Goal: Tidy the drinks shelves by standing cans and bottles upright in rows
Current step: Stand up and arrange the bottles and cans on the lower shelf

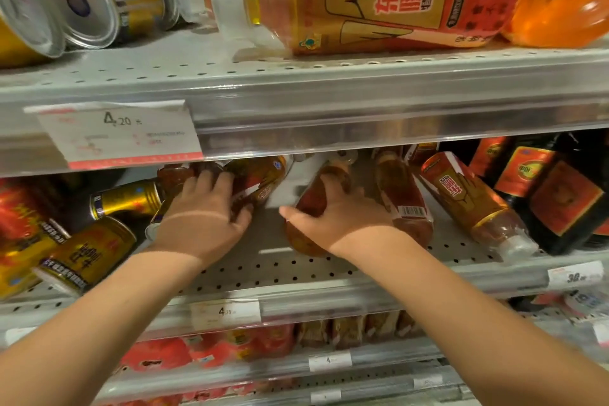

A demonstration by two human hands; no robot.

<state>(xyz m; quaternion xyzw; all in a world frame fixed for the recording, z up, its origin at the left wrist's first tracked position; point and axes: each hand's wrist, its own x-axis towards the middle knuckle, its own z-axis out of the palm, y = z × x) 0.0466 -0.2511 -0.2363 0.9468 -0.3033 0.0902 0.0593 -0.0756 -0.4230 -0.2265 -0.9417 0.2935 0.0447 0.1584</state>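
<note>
Both my hands reach into the middle shelf (296,269). My left hand (201,217) lies over a tipped amber drink bottle (260,184), its fingers curled round the bottle's body. My right hand (333,217) grips another lying amber bottle (316,198), thumb out to the left. Two more amber bottles (402,198) (471,204) lie on their sides to the right. Gold cans (89,254) (128,198) lie toppled at the left.
On the upper shelf (197,76) lie a big amber bottle with a red and gold label (379,0) and several tipped gold cans (95,0). Dark bottles with red labels (560,198) stand at the right. Price tags (118,133) hang on the shelf rails. Red packs fill lower shelves.
</note>
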